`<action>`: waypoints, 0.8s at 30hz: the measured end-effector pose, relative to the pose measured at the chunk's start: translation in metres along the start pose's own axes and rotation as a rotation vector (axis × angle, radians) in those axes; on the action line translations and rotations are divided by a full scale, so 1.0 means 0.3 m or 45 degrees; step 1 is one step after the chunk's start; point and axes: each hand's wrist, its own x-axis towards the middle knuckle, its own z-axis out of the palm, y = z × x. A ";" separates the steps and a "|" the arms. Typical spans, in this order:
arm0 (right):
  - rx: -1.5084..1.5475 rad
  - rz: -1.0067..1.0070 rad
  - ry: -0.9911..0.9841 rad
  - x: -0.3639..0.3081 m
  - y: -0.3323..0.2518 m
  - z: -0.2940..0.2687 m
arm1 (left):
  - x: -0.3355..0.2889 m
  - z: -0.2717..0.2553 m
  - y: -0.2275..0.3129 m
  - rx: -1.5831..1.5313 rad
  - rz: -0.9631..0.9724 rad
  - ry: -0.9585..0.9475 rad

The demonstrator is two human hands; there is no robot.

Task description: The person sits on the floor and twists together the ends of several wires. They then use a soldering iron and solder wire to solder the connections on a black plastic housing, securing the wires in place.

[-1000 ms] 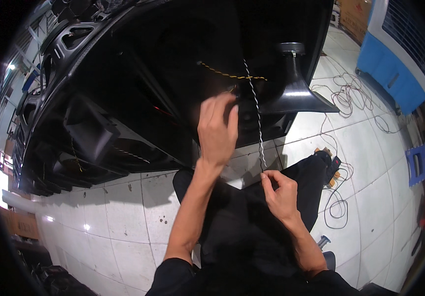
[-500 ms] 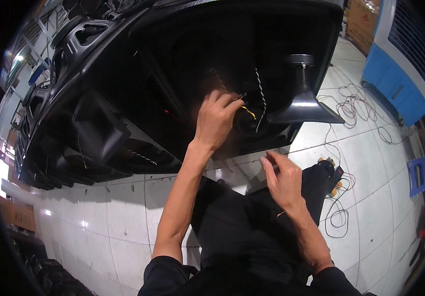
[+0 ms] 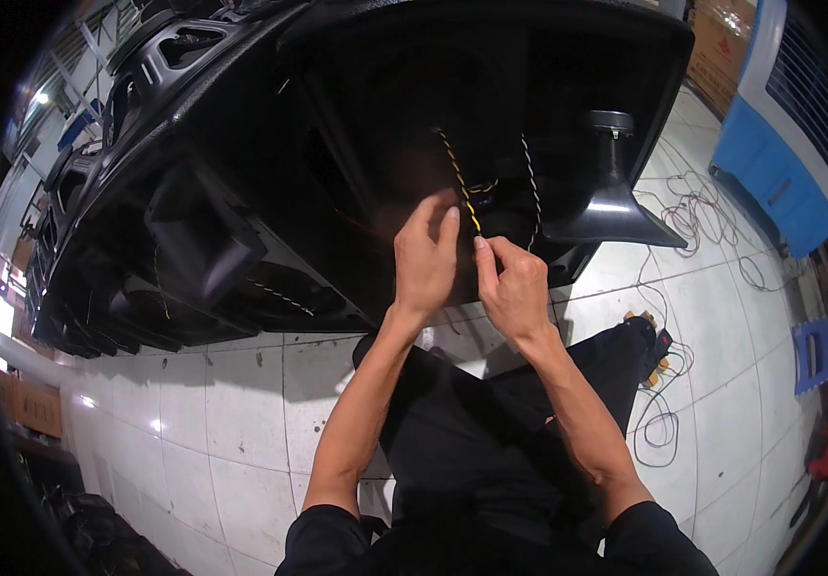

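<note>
In front of me a large black speaker cabinet (image 3: 491, 38) shows its open, dark inside. A yellow-and-black twisted wire (image 3: 456, 169) hangs out of it, drawn fairly straight. My right hand (image 3: 515, 293) pinches its lower end between thumb and forefinger. Just left of the wire, my left hand (image 3: 424, 259) is closed, thumb and curled fingers drawn together; whatever lies between them is hidden. A white-and-black twisted wire (image 3: 532, 182) hangs loose to the right. Beyond it sits a black flared horn (image 3: 614, 206) at the cabinet's right side.
More black cabinets stand in a row at left, one with a loose twisted wire (image 3: 280, 296). Thin cables (image 3: 697, 226) tangle on the white tiled floor (image 3: 251, 413). A blue-and-white air cooler (image 3: 769, 197) and a blue plastic stool (image 3: 815, 355) stand at right.
My right hand has moved up and left and taken the yellow-and-black wire's end. My left hand has shifted slightly down. The wire now hangs straighter; the view has shifted a little.
</note>
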 end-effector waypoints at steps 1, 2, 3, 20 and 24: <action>0.047 -0.023 0.013 0.000 -0.004 0.005 | -0.004 -0.002 0.000 -0.261 -0.273 -0.050; 0.049 -0.053 -0.033 -0.019 -0.008 0.003 | 0.001 -0.001 -0.024 -0.395 -0.311 -0.152; 0.050 -0.084 -0.080 -0.062 -0.016 -0.003 | -0.006 -0.001 -0.027 -0.469 -0.390 -0.167; -0.263 0.750 -0.358 -0.459 0.314 -0.070 | -0.057 0.053 -0.052 -0.505 -0.596 -0.220; -0.334 0.781 -0.336 -0.475 0.363 -0.085 | -0.168 0.008 -0.174 -0.289 -0.604 -0.127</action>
